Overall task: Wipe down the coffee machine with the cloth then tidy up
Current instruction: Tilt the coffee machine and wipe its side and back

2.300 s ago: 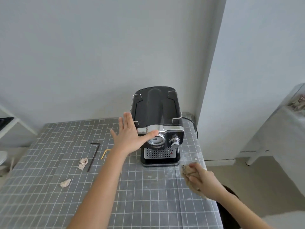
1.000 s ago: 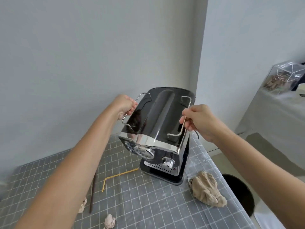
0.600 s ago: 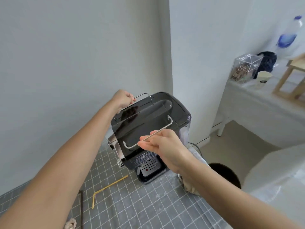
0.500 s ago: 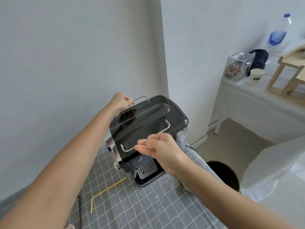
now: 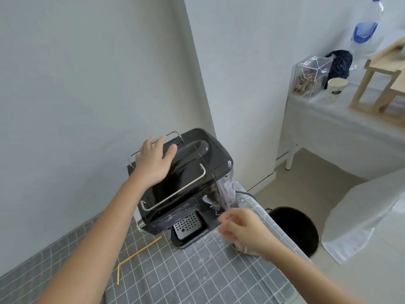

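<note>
Coffee machine: I saw the black coffee machine (image 5: 186, 178) standing on the grey checked tablecloth (image 5: 197, 270), near the table's far right corner by the wall.
Left hand: my left hand (image 5: 153, 163) lay flat on the machine's top, fingers straight and spread, gripping nothing.
Right hand: my right hand (image 5: 243, 230) hovered just beside the machine's lower right side; it was blurred, so I could not tell how its fingers were set.
Cloth: the beige cloth (image 5: 246, 249) lay on the table edge, mostly hidden under my right hand.
Water tank: a clear tank (image 5: 228, 189) sat on the machine's right side; I could not tell what it held.
Bin: a dark round bin (image 5: 293, 229) stood on the floor just beside the table, its inside too dark to read.
Clear box: a transparent box (image 5: 311, 75) on the side table (image 5: 341, 132) held brownish items.
Paper cup: a paper cup (image 5: 335, 89) stood beside that box, contents hidden.
Bottle: a large water bottle (image 5: 366, 29) stood behind them.
Straw: a bent yellow straw (image 5: 135, 257) lay on the cloth left of the machine.
</note>
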Available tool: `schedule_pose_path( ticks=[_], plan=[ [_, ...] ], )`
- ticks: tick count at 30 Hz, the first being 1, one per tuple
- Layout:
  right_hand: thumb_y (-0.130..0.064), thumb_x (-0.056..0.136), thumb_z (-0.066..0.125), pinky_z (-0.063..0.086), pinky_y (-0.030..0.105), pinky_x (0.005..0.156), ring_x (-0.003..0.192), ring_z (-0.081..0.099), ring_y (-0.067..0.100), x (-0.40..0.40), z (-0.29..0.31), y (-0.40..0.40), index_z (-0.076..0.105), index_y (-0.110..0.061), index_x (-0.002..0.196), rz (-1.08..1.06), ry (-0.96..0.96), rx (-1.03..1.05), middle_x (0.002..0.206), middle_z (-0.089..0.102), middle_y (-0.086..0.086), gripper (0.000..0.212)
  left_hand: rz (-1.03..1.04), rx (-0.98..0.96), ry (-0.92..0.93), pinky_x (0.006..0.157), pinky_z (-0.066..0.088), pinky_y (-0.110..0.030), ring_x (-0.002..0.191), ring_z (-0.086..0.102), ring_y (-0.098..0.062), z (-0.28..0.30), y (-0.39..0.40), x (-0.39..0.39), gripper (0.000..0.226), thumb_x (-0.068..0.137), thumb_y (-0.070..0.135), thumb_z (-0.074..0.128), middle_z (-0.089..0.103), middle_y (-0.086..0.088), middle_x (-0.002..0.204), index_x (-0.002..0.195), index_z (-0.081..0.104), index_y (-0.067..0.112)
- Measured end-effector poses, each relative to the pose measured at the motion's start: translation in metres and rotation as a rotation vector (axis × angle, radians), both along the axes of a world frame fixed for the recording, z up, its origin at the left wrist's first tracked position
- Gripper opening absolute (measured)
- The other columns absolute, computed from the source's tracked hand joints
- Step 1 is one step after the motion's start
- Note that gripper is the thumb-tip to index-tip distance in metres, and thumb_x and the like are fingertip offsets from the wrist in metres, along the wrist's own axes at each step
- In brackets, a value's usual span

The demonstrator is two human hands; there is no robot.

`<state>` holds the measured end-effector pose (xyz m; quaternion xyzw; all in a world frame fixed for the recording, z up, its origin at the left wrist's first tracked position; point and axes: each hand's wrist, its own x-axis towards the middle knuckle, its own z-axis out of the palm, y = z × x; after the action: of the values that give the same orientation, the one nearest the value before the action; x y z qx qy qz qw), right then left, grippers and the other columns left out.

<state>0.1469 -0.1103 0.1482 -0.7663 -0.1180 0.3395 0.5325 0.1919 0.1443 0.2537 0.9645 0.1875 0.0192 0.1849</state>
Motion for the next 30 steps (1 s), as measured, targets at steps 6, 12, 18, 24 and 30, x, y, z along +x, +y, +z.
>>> schedule_pose_path(
  ticks=[6, 12, 18, 24, 30],
  plan=[
    [-0.053, 0.083, 0.060, 0.017, 0.048, 0.116, 0.147, 0.012, 0.037, 0.007, -0.123, -0.045, 0.021, -0.031, 0.152, 0.102, -0.252, -0.650, 0.156, 0.024, 0.010, 0.082, -0.191, 0.225, 0.126, 0.113, -0.011, -0.057, 0.143, -0.032, -0.018, -0.020, -0.056, -0.041, 0.107, 0.064, 0.094, 0.002, -0.029, 0.000, 0.157, 0.151, -0.012, 0.034],
    [-0.049, 0.082, 0.069, 0.001, 0.061, 0.117, 0.150, 0.001, 0.041, 0.002, -0.171, -0.060, 0.050, -0.034, 0.140, 0.128, -0.475, -0.478, 0.159, 0.027, 0.013, 0.062, -0.210, 0.281, 0.134, 0.114, -0.008, -0.060, 0.145, -0.026, -0.013, -0.025, -0.057, -0.036, 0.089, 0.076, 0.085, 0.010, -0.024, 0.007, 0.159, 0.150, -0.012, 0.041],
    [-0.051, 0.094, 0.047, 0.049, 0.045, 0.101, 0.138, 0.039, 0.007, -0.011, -0.147, -0.063, 0.072, -0.024, 0.095, -0.152, -0.456, 0.102, 0.127, 0.058, -0.011, 0.037, -0.270, 0.252, 0.145, 0.115, -0.010, -0.056, 0.145, -0.024, -0.008, -0.023, -0.057, -0.035, 0.075, 0.083, 0.079, 0.005, -0.020, 0.015, 0.159, 0.149, -0.007, 0.045],
    [-0.055, 0.084, 0.026, 0.000, 0.057, 0.119, 0.150, -0.011, 0.037, -0.011, -0.136, -0.051, 0.024, -0.042, 0.151, 0.073, -0.514, -0.259, 0.165, 0.000, 0.007, 0.068, -0.327, 0.234, 0.165, 0.114, -0.013, -0.050, 0.145, -0.024, -0.006, -0.022, -0.058, -0.033, 0.073, 0.085, 0.076, 0.005, -0.020, 0.016, 0.159, 0.150, -0.005, 0.044],
    [-0.055, 0.086, 0.048, 0.014, 0.069, 0.112, 0.146, 0.008, 0.052, -0.035, -0.197, -0.019, 0.055, -0.034, 0.135, 0.140, -0.618, -0.493, 0.158, 0.025, 0.023, 0.054, -0.352, 0.202, 0.159, 0.116, -0.012, -0.053, 0.145, -0.023, -0.006, -0.021, -0.056, -0.033, 0.071, 0.087, 0.074, 0.007, -0.019, 0.018, 0.159, 0.150, -0.003, 0.043]
  ],
)
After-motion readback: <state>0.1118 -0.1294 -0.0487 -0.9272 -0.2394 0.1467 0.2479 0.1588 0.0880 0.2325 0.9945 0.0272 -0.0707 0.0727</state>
